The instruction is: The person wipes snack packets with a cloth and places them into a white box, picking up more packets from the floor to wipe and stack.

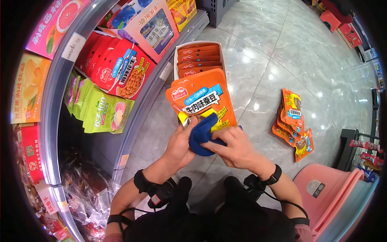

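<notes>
My left hand (178,146) is closed on the lower edge of an orange snack packet (197,86), its thumb on the printed front. More than one packet may be in that grip, as another edge shows behind. A dark blue cloth (202,135) lies bunched against the packet's lower part. My right hand (237,148) pinches this cloth from the right side. Just beyond the packet, an open white box (176,60) holds several orange packets in a row. The packet covers the near end of the box.
Shelves (139,90) on the left carry red packets (117,66), green packets (107,109) and a pink fruit box (151,30). Loose orange packets (292,117) lie on the grey tiled floor (258,72) to the right. Pink tubs (322,189) stand at lower right.
</notes>
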`<move>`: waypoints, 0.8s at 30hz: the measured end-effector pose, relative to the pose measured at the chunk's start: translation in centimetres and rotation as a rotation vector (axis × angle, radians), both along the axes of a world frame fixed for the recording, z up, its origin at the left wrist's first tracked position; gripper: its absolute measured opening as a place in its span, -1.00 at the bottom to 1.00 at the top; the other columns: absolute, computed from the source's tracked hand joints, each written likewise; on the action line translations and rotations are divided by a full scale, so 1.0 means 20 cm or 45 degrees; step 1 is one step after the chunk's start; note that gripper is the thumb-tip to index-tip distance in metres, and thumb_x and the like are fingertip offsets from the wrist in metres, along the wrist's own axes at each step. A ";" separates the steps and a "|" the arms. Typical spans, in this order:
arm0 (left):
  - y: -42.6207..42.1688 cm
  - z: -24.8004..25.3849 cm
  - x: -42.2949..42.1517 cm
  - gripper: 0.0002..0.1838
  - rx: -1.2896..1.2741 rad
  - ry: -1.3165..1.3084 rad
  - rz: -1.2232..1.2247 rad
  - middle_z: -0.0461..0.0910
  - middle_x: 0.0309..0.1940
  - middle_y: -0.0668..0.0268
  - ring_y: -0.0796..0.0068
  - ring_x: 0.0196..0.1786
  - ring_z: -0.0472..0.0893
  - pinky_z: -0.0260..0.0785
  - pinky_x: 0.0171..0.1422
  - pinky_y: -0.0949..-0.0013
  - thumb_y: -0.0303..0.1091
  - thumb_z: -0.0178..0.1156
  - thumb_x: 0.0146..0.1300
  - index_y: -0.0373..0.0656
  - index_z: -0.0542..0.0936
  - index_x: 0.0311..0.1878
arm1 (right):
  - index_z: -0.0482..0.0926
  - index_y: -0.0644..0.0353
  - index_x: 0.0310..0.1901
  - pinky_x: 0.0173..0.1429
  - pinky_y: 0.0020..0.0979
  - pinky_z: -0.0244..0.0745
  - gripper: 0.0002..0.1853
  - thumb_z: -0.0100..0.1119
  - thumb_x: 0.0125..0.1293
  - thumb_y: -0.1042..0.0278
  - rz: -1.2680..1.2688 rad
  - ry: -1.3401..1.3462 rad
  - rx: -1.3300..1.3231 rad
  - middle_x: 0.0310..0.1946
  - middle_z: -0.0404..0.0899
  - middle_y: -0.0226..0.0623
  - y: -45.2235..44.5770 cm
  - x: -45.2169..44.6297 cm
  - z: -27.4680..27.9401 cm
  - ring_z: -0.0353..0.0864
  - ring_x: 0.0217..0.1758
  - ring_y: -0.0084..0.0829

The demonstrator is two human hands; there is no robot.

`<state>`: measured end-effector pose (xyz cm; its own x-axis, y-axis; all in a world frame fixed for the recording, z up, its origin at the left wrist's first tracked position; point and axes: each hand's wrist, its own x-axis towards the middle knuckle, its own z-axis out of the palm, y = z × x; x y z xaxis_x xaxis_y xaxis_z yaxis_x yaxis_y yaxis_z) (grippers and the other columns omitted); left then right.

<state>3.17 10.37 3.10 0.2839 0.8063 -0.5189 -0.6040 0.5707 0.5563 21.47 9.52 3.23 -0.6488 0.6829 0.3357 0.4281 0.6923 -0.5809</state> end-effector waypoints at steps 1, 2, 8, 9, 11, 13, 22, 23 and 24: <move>0.00 0.02 0.00 -0.59 -0.001 -0.018 0.021 0.43 0.06 0.22 0.37 0.11 0.47 0.38 0.17 0.26 -0.14 -0.08 0.39 -0.19 0.29 0.18 | 0.54 0.00 -0.03 -0.04 -0.30 0.33 -0.52 0.15 -0.10 0.53 0.004 -0.003 0.000 -0.18 0.43 -0.32 0.00 0.05 -0.01 0.41 -0.09 -0.28; 0.01 0.03 -0.01 -0.59 -0.002 -0.020 0.027 0.43 0.06 0.22 0.37 0.11 0.47 0.38 0.17 0.26 -0.14 -0.08 0.39 -0.19 0.29 0.18 | 0.54 0.03 -0.03 -0.06 -0.28 0.33 -0.52 0.14 -0.11 0.53 -0.090 -0.035 0.024 -0.18 0.43 -0.28 0.01 0.10 -0.03 0.41 -0.09 -0.25; -0.05 0.03 -0.09 -0.55 -0.034 -0.017 -0.145 0.38 0.13 0.23 0.26 0.18 0.43 0.36 0.21 0.16 -0.16 -0.09 0.40 -0.16 0.20 0.25 | 0.51 0.17 -0.06 -0.06 -0.30 0.38 -0.58 0.14 -0.06 0.58 -0.761 -0.497 0.060 -0.16 0.44 -0.17 0.02 0.38 -0.10 0.45 -0.11 -0.16; -0.04 0.02 -0.08 -0.55 -0.038 -0.019 -0.150 0.38 0.13 0.23 0.26 0.18 0.43 0.36 0.21 0.16 -0.16 -0.09 0.40 -0.16 0.20 0.25 | 0.50 0.20 -0.07 -0.03 -0.32 0.37 -0.63 0.15 0.00 0.56 -0.847 -0.275 -0.054 -0.15 0.43 -0.15 0.01 0.37 -0.07 0.45 -0.10 -0.16; -0.02 -0.01 -0.08 -0.57 0.000 -0.162 -0.162 0.38 0.13 0.24 0.29 0.17 0.44 0.38 0.18 0.19 -0.17 -0.08 0.39 -0.15 0.23 0.24 | 0.48 0.26 -0.06 0.03 -0.34 0.35 -0.70 0.19 0.15 0.46 -0.894 0.261 -0.523 -0.12 0.42 -0.14 -0.02 0.34 -0.10 0.42 -0.03 -0.18; -0.02 -0.02 -0.07 -0.57 -0.047 -0.191 -0.139 0.40 0.11 0.24 0.31 0.15 0.45 0.39 0.17 0.20 -0.18 -0.06 0.38 -0.16 0.25 0.24 | 0.46 0.24 -0.02 0.06 -0.33 0.34 -0.68 0.16 0.16 0.49 -0.870 0.281 -0.516 -0.07 0.41 -0.13 -0.02 0.24 -0.09 0.39 0.03 -0.17; -0.01 -0.06 -0.16 -0.70 -0.092 -0.588 -0.252 0.33 -0.72 0.39 0.61 -0.63 0.25 0.02 -0.48 0.54 -0.05 0.04 0.29 -0.10 0.38 -0.27 | 0.39 -0.03 0.18 0.19 -0.10 0.18 -0.49 0.17 0.13 0.32 -1.345 -0.657 0.140 0.26 0.18 0.00 0.05 0.41 -0.49 0.17 0.24 0.02; -0.01 -0.06 -0.16 -0.70 -0.098 -0.575 -0.252 0.33 -0.72 0.39 0.61 -0.63 0.25 0.02 -0.48 0.54 -0.05 0.04 0.29 -0.10 0.38 -0.27 | 0.41 0.01 0.15 0.15 -0.15 0.19 -0.54 0.13 0.17 0.30 -1.333 -0.717 0.093 0.24 0.22 -0.03 0.07 0.43 -0.52 0.21 0.23 -0.04; 0.00 -0.06 -0.16 -0.68 -0.057 -0.663 -0.283 0.32 -0.72 0.42 0.61 -0.63 0.24 0.04 -0.47 0.54 -0.01 0.05 0.28 -0.09 0.36 -0.31 | 0.42 0.07 0.13 0.11 -0.17 0.24 -0.57 0.12 0.18 0.32 -1.288 -0.729 0.020 0.18 0.29 -0.03 0.09 0.44 -0.55 0.29 0.16 -0.06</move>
